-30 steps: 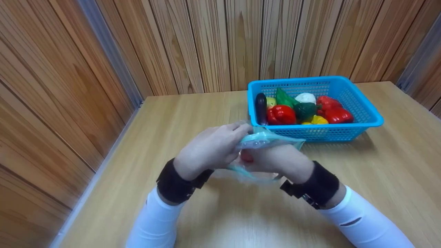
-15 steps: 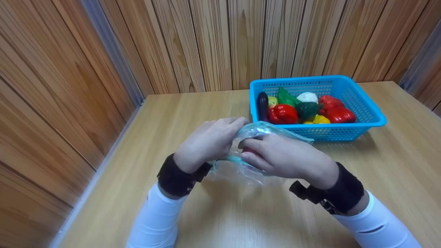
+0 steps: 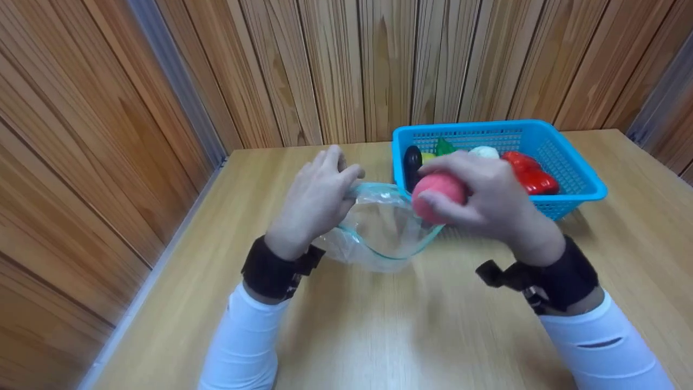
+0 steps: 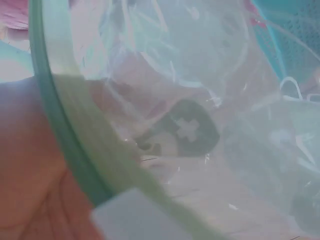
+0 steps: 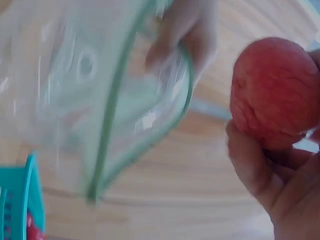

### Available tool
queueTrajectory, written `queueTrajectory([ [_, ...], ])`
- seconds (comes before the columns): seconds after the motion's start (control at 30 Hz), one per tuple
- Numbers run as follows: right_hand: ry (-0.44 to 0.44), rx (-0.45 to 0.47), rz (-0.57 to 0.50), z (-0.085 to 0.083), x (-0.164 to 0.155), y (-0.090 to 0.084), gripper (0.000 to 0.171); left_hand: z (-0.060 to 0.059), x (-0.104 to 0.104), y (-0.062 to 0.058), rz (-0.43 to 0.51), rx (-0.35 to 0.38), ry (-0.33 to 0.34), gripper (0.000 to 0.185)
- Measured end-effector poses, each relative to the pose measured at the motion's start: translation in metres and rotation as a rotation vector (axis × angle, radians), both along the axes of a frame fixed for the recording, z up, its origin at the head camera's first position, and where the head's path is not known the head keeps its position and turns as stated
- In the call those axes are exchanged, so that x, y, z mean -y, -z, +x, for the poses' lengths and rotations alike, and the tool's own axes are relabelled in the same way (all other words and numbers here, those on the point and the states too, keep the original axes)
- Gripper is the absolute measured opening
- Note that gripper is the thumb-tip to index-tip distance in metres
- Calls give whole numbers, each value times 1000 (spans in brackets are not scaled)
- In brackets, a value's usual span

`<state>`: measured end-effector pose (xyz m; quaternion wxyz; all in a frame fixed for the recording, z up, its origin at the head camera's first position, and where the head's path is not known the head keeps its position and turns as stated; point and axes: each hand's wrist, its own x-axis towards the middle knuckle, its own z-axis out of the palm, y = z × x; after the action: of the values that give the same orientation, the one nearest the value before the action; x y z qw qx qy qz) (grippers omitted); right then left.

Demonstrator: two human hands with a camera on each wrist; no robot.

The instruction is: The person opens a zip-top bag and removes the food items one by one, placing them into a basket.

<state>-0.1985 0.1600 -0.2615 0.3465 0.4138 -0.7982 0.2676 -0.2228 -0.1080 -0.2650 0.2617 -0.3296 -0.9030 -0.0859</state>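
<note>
My left hand (image 3: 316,197) pinches the rim of a clear zip bag (image 3: 360,246) with green-edged seals, and its mouth gapes. A pinkish-red peach (image 3: 435,184) sits in the grip of my right hand (image 3: 495,189), outside the bag and just right of its opening. In the right wrist view the fingers and thumb curl round the wrinkled peach (image 5: 275,92), apart from the bag (image 5: 65,95). The left wrist view looks through the clear bag (image 4: 195,45), beside the palm of the left hand (image 4: 30,165). The left fingertips are partly hidden behind the rim.
A blue plastic basket (image 3: 576,168) stands at the back right of the wooden table (image 3: 379,336). It holds a dark eggplant (image 3: 412,165), a white vegetable (image 3: 483,152), red peppers (image 3: 538,181) and green pieces. Plank walls rise behind and at the left.
My right hand has come out of the bag's mouth, up and to the right, carrying the peach. The left hand has tilted upward, still pinching the rim, and the bag's mouth shows wider.
</note>
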Motion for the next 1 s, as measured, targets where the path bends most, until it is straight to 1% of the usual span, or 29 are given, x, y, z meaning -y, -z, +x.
queueTrajectory([
  [0.03, 56, 21, -26, -5, -6, 0, 29, 0, 1, 0, 6, 3, 4, 22],
  [0.1, 182, 97, -66, -13, -19, -1, 29, 1, 1, 1, 0, 21, 14, 24],
  [0.2, 366, 266, -83, -24, -37, -3, 38, 3, 3, 0, -9, 81, 44, 31],
  [0.3, 521, 431, -32, -33, -56, -6, 55, 4, 3, -2, -4, 167, 90, 39],
  [0.4, 608, 566, 26, -42, -77, -6, 69, 5, 4, -5, 10, 250, 122, 43],
  [0.5, 658, 670, 57, -51, -98, -1, 78, 6, 4, -6, 12, 305, 142, 41],
  [0.57, 687, 715, 55, -59, -110, 6, 79, 6, 3, -7, 10, 331, 150, 39],
  [0.63, 704, 746, 51, -69, -119, 18, 74, 6, 1, -6, 11, 347, 152, 37],
  [0.7, 690, 790, 75, -81, -127, 33, 65, 5, 1, -6, 10, 357, 139, 36],
  [0.8, 635, 849, 119, -97, -136, 54, 59, 4, 0, -3, 8, 363, 91, 33],
  [0.87, 597, 879, 155, -104, -140, 63, 59, 3, 0, -2, 19, 372, 46, 33],
  [0.97, 577, 888, 153, -110, -143, 67, 59, 0, 0, 0, 56, 368, -15, 33],
  [1.0, 576, 890, 153, -111, -144, 67, 59, -1, 0, 0, 75, 355, -28, 32],
])
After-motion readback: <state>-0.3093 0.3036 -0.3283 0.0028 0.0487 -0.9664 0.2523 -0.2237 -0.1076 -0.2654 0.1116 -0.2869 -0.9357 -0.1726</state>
